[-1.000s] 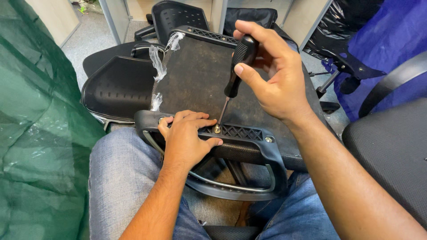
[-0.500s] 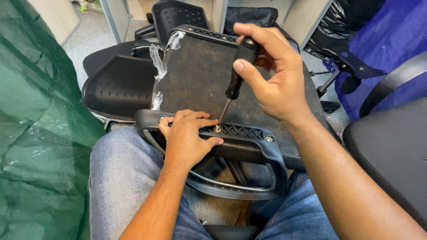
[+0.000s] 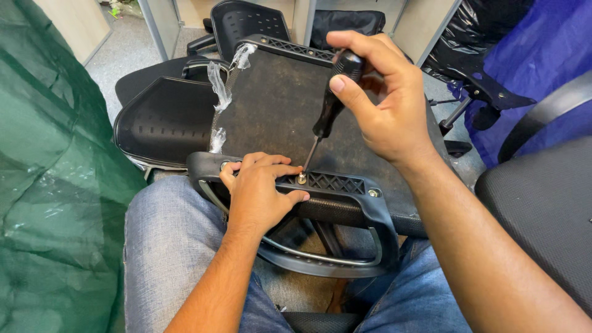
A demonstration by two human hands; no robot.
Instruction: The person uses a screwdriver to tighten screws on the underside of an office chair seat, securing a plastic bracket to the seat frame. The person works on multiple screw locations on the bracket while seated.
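Note:
My right hand [image 3: 385,102] grips the black handle of a screwdriver [image 3: 330,108], whose tip sits on a screw [image 3: 301,179] in the black armrest bracket [image 3: 333,191]. My left hand [image 3: 259,191] lies over the left part of that bracket, fingers beside the screw. The bracket is pressed against the underside of a dark chair seat panel [image 3: 277,105] resting on my lap. A second screw [image 3: 373,193] shows at the bracket's right end. Torn clear plastic wrap [image 3: 217,86] clings to the panel's left edge.
Green plastic sheeting [image 3: 55,185] fills the left side. Black chair seats [image 3: 166,120] and a chair back [image 3: 246,18] lie on the floor ahead. A dark mesh seat [image 3: 542,216] is at right, with a blue-wrapped item [image 3: 530,68] and a chair base [image 3: 475,92] behind it.
My right hand has shifted slightly on the screwdriver handle, with the tip staying on the same screw. My left hand and the bracket have stayed in place.

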